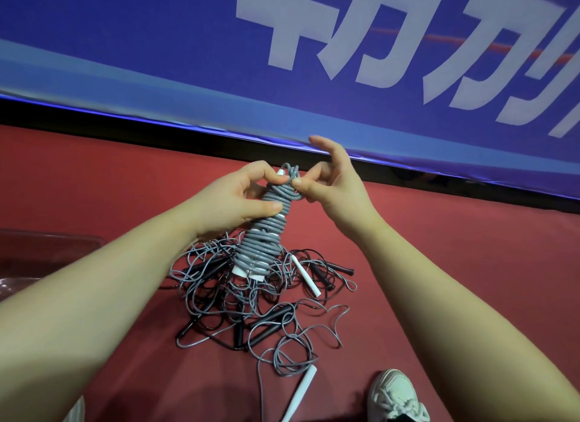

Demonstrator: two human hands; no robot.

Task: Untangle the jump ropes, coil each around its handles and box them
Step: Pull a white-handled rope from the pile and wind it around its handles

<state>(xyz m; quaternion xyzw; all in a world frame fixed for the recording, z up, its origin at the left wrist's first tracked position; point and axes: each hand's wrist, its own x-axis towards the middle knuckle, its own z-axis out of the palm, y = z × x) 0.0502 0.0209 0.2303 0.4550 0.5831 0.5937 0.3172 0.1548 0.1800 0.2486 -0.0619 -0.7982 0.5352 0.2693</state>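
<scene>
My left hand (235,202) has a closed grip on the grey coiled rope (263,239), upright above the tangle (244,299) on the floor (439,264), so the turns cannot slip. My right hand (332,183) pinches its loose end on top, probably to tuck it in.

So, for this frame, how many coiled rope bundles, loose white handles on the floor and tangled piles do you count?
Coiled rope bundle: 1
Loose white handles: 2
Tangled pile: 1
Total: 4
</scene>
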